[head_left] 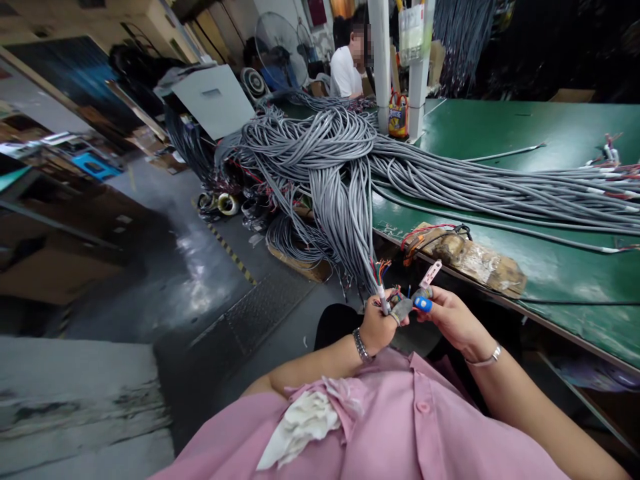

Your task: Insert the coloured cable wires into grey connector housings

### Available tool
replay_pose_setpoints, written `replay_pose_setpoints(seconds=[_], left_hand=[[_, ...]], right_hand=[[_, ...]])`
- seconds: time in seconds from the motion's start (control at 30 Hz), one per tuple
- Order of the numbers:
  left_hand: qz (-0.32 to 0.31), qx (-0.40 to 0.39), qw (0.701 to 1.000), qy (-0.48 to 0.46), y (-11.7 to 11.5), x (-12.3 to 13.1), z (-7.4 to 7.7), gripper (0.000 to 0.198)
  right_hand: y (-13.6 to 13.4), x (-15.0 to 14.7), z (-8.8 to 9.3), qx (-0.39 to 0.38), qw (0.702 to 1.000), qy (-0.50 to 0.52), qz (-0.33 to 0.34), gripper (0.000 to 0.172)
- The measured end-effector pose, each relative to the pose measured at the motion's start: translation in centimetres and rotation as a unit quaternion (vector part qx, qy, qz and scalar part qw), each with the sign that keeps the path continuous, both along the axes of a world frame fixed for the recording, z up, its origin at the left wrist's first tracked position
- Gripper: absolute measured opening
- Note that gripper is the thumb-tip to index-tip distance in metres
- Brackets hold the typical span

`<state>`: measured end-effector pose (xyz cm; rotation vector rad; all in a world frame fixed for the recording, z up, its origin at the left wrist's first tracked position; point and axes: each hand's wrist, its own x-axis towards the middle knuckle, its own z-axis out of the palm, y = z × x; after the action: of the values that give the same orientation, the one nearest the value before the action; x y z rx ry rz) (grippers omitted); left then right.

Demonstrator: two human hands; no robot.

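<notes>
My left hand (pixel 379 328) is closed around the end of a grey cable (pixel 383 303). Thin coloured wires (pixel 383 269) fan out of a cable end just above it. My right hand (pixel 453 320) is pinched close beside the left, by more of these fine wires. A pale pink strip (pixel 431 275) with small holes sticks up from its fingers, and a blue piece (pixel 423 304) sits at the thumb. Greyish wraps cover some fingertips on both hands. What exactly lies between the fingertips is partly hidden.
A big heap of grey cables (pixel 305 143) hangs over the corner of the green table (pixel 500 127). A taped wooden block (pixel 470 257) lies along its near edge. Behind stand white posts (pixel 381 67), a fan (pixel 281 50) and a seated person (pixel 346 70).
</notes>
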<state>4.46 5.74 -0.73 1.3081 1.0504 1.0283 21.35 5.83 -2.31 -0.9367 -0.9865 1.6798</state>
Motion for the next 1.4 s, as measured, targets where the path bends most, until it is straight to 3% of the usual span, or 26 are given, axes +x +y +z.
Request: replay_pose_setpoints(seconds=[0.17, 0.33, 0.53, 0.63, 0.73, 0.87, 1.1, 1.4], left_hand=[[-0.016, -0.010, 1.000, -0.001, 0.3, 0.0, 0.1, 0.034], [-0.034, -0.020, 0.999, -0.013, 0.5, 0.2, 0.0, 0.035], [-0.015, 0.003, 1.000, 0.000, 0.3, -0.4, -0.5, 0.038], [-0.002, 0.006, 1.000, 0.004, 0.1, -0.6, -0.7, 0.036], [0.009, 0.009, 1.000, 0.006, 0.0, -0.6, -1.1, 0.031], [-0.007, 0.018, 1.000, 0.017, 0.0, -0.7, -1.4, 0.028], [-0.130, -0.015, 0.991, 0.020, 0.6, -1.5, -1.0, 0.028], [-0.025, -0.037, 0.999, -0.020, 0.1, -0.8, 0.1, 0.036]], right_hand=[[-0.6, -0.1, -0.5, -0.010, 0.999, -0.001, -0.039, 0.017], [-0.6, -0.9, -0.7, -0.074, 0.992, 0.090, -0.053, 0.015], [0.2, 0.1, -1.0, -0.151, 0.965, 0.168, -0.131, 0.015], [-0.2, 0.7, -0.8, -0.171, 0.967, 0.173, -0.081, 0.021], [-0.8, 0.3, -0.1, -0.155, 0.980, 0.123, -0.011, 0.026], [-1.1, -0.8, 0.4, -0.102, 0.994, 0.028, -0.020, 0.021], [-1.0, -1.5, 0.0, -0.042, 0.998, -0.003, -0.040, 0.016], [-1.5, -2.6, -0.3, -0.047, 0.993, 0.043, -0.101, 0.008]])
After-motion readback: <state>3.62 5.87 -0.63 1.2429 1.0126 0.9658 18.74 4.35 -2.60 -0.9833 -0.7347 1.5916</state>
